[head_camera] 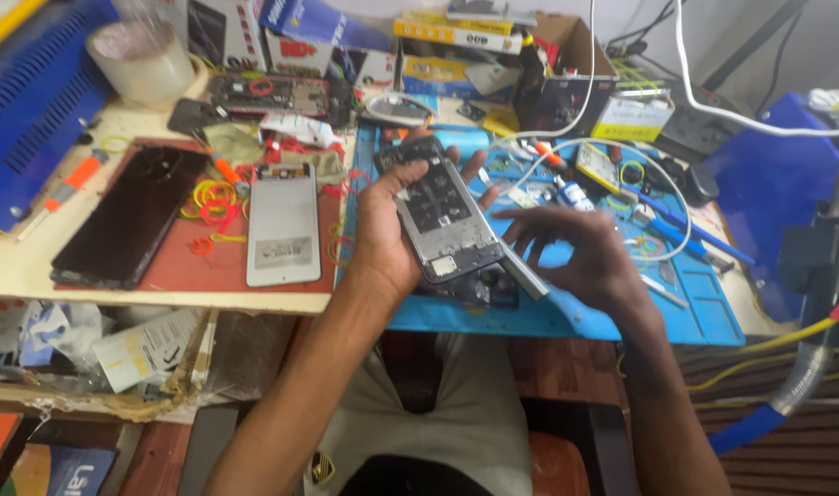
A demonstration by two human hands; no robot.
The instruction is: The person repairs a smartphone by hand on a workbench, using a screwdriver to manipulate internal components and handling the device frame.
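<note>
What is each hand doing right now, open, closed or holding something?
Left hand: closed on the opened phone frame.
Right hand: fingers spread at the frame's lower end; grip cannot be told.

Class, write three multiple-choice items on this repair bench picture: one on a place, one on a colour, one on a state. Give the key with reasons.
1. Where does the silver phone back lie?
A. on the red mat
B. on the blue mat
C. on the floor

2. What colour is the mat under the hands?
A. green
B. blue
C. white

3. What does the left hand do?
A. rests flat
B. holds an opened phone frame
C. grips a screwdriver

Key: A, it lies flat on the red mat; B, blue surface shows; B, fingers wrap the phone frame, near the right hand.
</note>
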